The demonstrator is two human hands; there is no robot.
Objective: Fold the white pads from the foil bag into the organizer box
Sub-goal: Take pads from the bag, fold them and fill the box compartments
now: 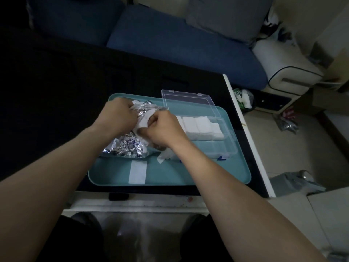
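Evidently mid-draw: left hand (118, 115) gripped the bag (124, 144) at the tray's (170, 178) far-left corner, right hand (164, 127) pinched a pad (146, 118) — folding next, then the box (224, 140) by the right edge.

this is a home, a living room. a big blue sofa (179, 40) with a grey cushion (226, 16) sits behind a low dark table (56, 91), and bags (244, 98) lie on the tiled floor (273, 133).

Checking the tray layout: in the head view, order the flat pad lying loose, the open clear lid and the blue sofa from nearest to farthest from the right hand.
From the right hand:
1. Flat pad, just below it on the tray.
2. Clear lid, beyond it, up-right.
3. Blue sofa, behind the table.
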